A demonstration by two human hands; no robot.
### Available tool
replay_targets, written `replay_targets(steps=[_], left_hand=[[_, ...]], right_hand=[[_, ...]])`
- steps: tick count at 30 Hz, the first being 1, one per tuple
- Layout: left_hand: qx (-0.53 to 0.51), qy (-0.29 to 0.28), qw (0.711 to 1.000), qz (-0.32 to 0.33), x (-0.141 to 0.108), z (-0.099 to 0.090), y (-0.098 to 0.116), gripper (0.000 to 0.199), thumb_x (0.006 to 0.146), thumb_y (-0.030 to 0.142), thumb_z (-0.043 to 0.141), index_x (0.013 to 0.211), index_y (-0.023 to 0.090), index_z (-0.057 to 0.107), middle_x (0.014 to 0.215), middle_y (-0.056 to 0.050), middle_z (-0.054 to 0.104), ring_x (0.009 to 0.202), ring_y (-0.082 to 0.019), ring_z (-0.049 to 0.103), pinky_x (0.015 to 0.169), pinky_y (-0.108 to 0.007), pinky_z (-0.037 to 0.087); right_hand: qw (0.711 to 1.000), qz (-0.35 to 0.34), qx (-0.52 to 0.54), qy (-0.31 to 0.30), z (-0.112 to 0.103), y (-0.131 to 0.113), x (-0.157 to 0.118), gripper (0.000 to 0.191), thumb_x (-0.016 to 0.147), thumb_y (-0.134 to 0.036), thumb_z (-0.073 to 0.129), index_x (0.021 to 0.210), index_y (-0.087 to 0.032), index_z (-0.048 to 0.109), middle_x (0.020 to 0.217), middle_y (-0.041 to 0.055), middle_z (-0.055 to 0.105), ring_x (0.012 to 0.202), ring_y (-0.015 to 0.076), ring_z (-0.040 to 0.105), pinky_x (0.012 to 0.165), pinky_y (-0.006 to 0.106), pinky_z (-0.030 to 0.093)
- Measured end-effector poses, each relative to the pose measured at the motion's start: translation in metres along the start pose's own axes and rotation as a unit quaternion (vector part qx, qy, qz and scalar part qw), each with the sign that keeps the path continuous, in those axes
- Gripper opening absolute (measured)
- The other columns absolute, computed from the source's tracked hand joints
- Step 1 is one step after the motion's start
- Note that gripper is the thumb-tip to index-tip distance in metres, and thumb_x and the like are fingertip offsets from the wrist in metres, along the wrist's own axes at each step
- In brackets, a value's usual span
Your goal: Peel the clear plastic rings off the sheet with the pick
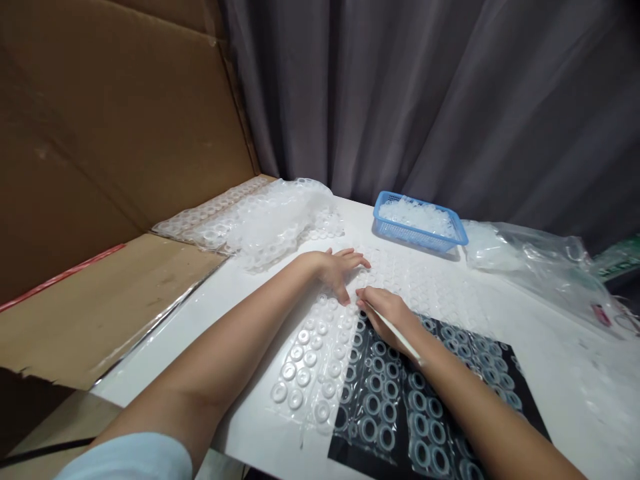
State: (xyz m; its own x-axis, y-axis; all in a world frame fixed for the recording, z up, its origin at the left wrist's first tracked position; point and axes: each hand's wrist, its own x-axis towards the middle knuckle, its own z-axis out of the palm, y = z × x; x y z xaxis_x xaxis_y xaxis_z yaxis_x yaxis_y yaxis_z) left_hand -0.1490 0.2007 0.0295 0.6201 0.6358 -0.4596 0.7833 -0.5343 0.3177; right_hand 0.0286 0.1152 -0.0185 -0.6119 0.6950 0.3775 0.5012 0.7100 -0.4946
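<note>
Clear plastic strips (379,400) studded with translucent rings lie across a black sheet (350,455), and another ringed strip (310,359) lies along its left edge. Close handwork at the strip's far end, by the black sheet's far left corner, looks to be the step in hand. Just beyond that corner the left hand (334,272) rests with its fingers spread and holding nothing that shows; over the corner, the right hand (393,312) has its fingers closed around a slim white stick (397,333), whose working tip I cannot make out. Such work seems to call for a flat, steady strip under the left fingers and a light, exact touch with the stick. Around the black sheet spreads a white tabletop (175,327). Beyond the sheet stands a blue basket (420,239) of small translucent pieces, with a clear bag (555,267) to the basket's right; far to the sheet's left are heaped ringed film (280,227) and brown cardboard (115,120). Behind everything hangs a grey curtain (400,87).
</note>
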Motion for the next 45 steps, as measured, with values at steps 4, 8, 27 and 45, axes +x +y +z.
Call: replay_targets(steps=[4, 8, 27, 45], left_hand=[[0.008, -0.005, 1.000, 0.000, -0.001, -0.001, 0.001, 0.102, 0.052, 0.046, 0.077, 0.137, 0.029, 0.025, 0.154, -0.009, 0.010, 0.139, -0.035, -0.003, 0.104, -0.067, 0.004], [0.000, 0.004, 1.000, 0.013, 0.000, 0.002, -0.005, 0.106, 0.050, 0.051, 0.077, 0.138, 0.028, 0.025, 0.154, -0.011, 0.009, 0.139, -0.036, -0.003, 0.103, -0.068, 0.003], [-0.005, 0.104, 0.994, 0.045, -0.045, 0.038, -0.002, 0.082, 0.073, 0.052, 0.057, 0.144, 0.027, 0.024, 0.154, -0.008, 0.008, 0.140, -0.032, -0.002, 0.105, -0.063, -0.005], [0.021, 0.140, 0.988, 0.055, -0.042, 0.047, -0.004, 0.086, 0.070, 0.056, 0.059, 0.144, 0.029, 0.024, 0.154, -0.007, 0.011, 0.140, -0.035, 0.004, 0.107, -0.061, -0.005]], right_hand=[[0.997, 0.023, -0.034, 0.059, 0.003, 0.000, -0.002, 0.021, 0.094, -0.024, 0.032, 0.077, -0.021, 0.045, 0.076, 0.0066, 0.061, 0.069, 0.0207, 0.060, 0.064, 0.031, 0.046], [0.980, 0.099, -0.047, 0.165, -0.011, 0.008, -0.004, 0.017, 0.092, -0.026, 0.036, 0.083, -0.021, 0.050, 0.086, 0.0101, 0.064, 0.078, 0.0237, 0.063, 0.068, 0.034, 0.047], [0.986, 0.079, 0.148, -0.016, -0.008, -0.010, -0.008, 0.006, 0.083, -0.023, 0.058, 0.079, -0.021, 0.061, 0.099, 0.0041, 0.068, 0.097, 0.0198, 0.060, 0.087, 0.038, 0.045], [0.982, 0.093, 0.162, -0.029, -0.009, -0.007, -0.010, 0.008, 0.086, -0.024, 0.055, 0.080, -0.021, 0.060, 0.101, 0.0042, 0.068, 0.099, 0.0186, 0.060, 0.087, 0.038, 0.045]])
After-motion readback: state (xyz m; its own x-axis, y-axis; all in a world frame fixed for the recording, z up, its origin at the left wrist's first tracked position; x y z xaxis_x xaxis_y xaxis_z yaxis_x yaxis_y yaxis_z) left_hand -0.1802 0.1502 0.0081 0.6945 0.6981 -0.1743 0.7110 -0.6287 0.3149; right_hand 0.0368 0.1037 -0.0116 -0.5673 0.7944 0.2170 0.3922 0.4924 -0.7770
